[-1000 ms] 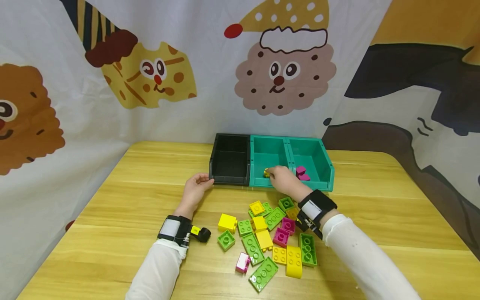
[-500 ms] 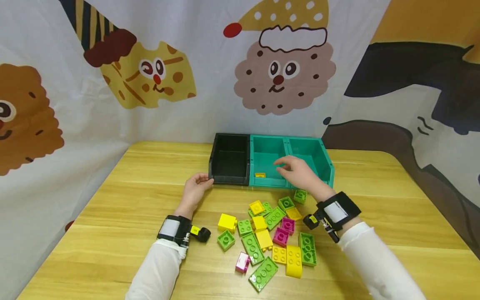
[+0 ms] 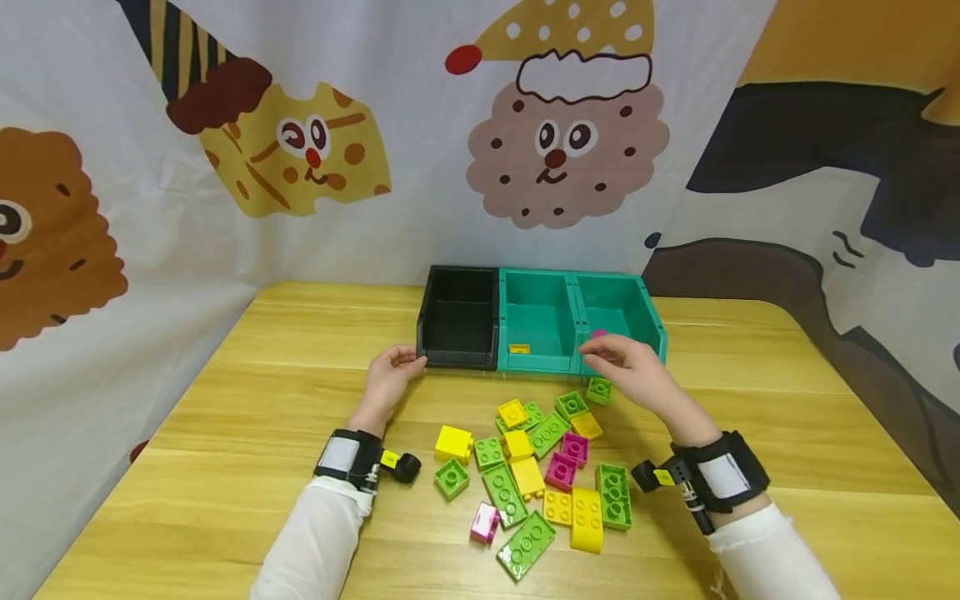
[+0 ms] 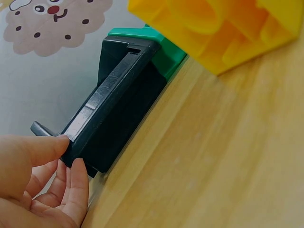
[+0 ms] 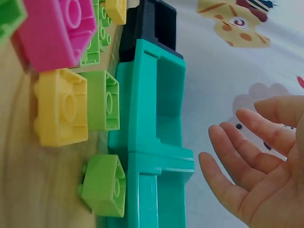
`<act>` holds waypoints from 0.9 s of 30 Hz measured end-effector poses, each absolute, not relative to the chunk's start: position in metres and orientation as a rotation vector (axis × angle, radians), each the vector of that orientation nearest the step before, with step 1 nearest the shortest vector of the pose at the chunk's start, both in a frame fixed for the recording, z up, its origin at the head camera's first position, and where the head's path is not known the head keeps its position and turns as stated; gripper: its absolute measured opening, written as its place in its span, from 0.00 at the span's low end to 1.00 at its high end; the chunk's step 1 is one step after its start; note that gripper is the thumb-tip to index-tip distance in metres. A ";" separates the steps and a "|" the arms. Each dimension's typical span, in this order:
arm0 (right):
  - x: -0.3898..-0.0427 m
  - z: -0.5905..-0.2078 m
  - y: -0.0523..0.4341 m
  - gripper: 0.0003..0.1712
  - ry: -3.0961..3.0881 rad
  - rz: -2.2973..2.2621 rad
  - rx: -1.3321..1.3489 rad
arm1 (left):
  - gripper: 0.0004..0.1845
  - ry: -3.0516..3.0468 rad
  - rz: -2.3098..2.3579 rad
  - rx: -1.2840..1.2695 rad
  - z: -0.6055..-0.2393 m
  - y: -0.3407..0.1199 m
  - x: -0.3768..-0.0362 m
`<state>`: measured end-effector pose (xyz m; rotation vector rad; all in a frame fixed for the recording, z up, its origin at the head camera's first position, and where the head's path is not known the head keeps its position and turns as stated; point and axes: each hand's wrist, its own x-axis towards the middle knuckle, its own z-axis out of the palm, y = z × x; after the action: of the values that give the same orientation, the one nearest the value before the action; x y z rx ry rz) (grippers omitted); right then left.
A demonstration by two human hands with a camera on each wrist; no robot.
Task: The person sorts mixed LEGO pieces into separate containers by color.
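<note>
My left hand (image 3: 390, 382) pinches the front left corner of the black bin (image 3: 459, 360). In the left wrist view the thumb (image 4: 54, 146) lies on the rim and the fingertips press the side below. My right hand (image 3: 633, 371), holding nothing, hovers over the front of the right teal bin (image 3: 651, 312); its fingers are spread and loosely bent in the right wrist view. A small yellow brick (image 3: 519, 350) lies in the middle teal bin (image 3: 536, 292). Part of a pink brick (image 3: 598, 334) shows behind my right hand.
Loose bricks lie in front of the bins: several green ones (image 3: 527, 546), several yellow ones (image 3: 454, 444) and a few pink ones (image 3: 561, 472). One green brick (image 3: 599, 391) sits close to the teal bins' front. A printed cloth (image 3: 337, 250) hangs behind the wooden table (image 3: 225, 467).
My right hand let go of the yellow brick in the middle teal bin, then moved right and back toward me. The left hand stays on the black bin.
</note>
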<state>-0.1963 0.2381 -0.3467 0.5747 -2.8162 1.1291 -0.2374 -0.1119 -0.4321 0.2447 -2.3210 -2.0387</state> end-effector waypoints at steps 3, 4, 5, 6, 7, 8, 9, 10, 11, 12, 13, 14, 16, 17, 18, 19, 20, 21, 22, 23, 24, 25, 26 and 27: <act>-0.188 -0.350 0.246 0.17 -2.814 1.155 0.529 | 0.15 -2.325 -2.045 0.243 -0.432 -0.111 -0.238; -0.186 -0.351 0.249 0.17 -2.819 1.155 0.513 | 0.15 -2.327 -2.045 0.244 -0.431 -0.111 -0.238; -0.184 -0.353 0.251 0.17 -2.826 1.156 0.500 | 0.15 -2.324 -2.048 0.245 -0.431 -0.111 -0.239; -0.183 -0.355 0.254 0.17 -2.836 1.151 0.490 | 0.15 -2.320 -2.054 0.246 -0.431 -0.111 -0.239; -0.183 -0.357 0.257 0.17 -2.849 1.149 0.479 | 0.15 -2.314 -2.059 0.247 -0.431 -0.111 -0.239; -0.182 -0.359 0.260 0.17 -2.866 1.143 0.464 | 0.15 -2.312 -2.060 0.248 -0.432 -0.111 -0.239; -0.183 -0.362 0.263 0.17 -2.884 1.137 0.448 | 0.15 -2.310 -2.061 0.250 -0.432 -0.111 -0.239; -0.183 -0.365 0.266 0.18 -2.902 1.133 0.433 | 0.14 -2.309 -2.062 0.249 -0.432 -0.112 -0.239; -0.183 -0.368 0.269 0.18 -2.918 1.133 0.418 | 0.14 -2.305 -2.067 0.249 -0.432 -0.112 -0.239; -0.183 -0.371 0.271 0.19 -2.933 1.140 0.400 | 0.14 -2.304 -2.068 0.250 -0.432 -0.112 -0.239; -0.184 -0.373 0.273 0.19 -2.943 1.151 0.384 | 0.14 -2.307 -2.067 0.250 -0.433 -0.112 -0.239; -0.184 -0.376 0.274 0.20 -2.950 1.153 0.372 | 0.14 -2.310 -2.064 0.251 -0.433 -0.112 -0.239; -0.185 -0.380 0.276 0.20 -2.955 1.162 0.353 | 0.14 -2.316 -2.061 0.251 -0.433 -0.112 -0.238; -0.185 -0.382 0.276 0.20 -2.957 1.164 0.340 | 0.14 -2.316 -2.061 0.253 -0.432 -0.112 -0.238; -0.185 -0.383 0.276 0.21 -2.959 1.157 0.327 | 0.14 -2.318 -2.060 0.253 -0.432 -0.111 -0.238; -0.186 -0.385 0.276 0.21 -2.962 1.148 0.315 | 0.14 -2.319 -2.059 0.252 -0.432 -0.111 -0.237; -0.186 -0.386 0.276 0.21 -2.968 1.135 0.305 | 0.15 -2.319 -2.059 0.251 -0.432 -0.111 -0.237; -0.186 -0.387 0.276 0.21 -2.973 1.125 0.295 | 0.15 -2.317 -2.060 0.248 -0.431 -0.111 -0.237; -0.187 -0.389 0.276 0.21 -2.980 1.115 0.286 | 0.15 -2.317 -2.060 0.246 -0.431 -0.111 -0.237; -0.187 -0.390 0.276 0.22 -2.987 1.104 0.275 | 0.15 -2.314 -2.064 0.244 -0.431 -0.111 -0.237; -0.187 -0.391 0.276 0.22 -2.994 1.093 0.272 | 0.14 -2.311 -2.066 0.243 -0.431 -0.111 -0.237; -0.188 -0.392 0.276 0.23 -3.000 1.086 0.272 | 0.14 -2.310 -2.069 0.242 -0.431 -0.111 -0.237; -0.188 -0.393 0.276 0.23 -3.005 1.075 0.277 | 0.14 -2.310 -2.067 0.240 -0.431 -0.111 -0.237; -0.188 -0.395 0.276 0.24 -3.013 1.066 0.280 | 0.14 -2.308 -2.067 0.238 -0.431 -0.111 -0.237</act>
<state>-0.1881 0.2761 -0.3947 0.2804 -3.0128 1.0658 -0.2372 -0.1113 -0.4310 0.2385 -2.3082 -2.0669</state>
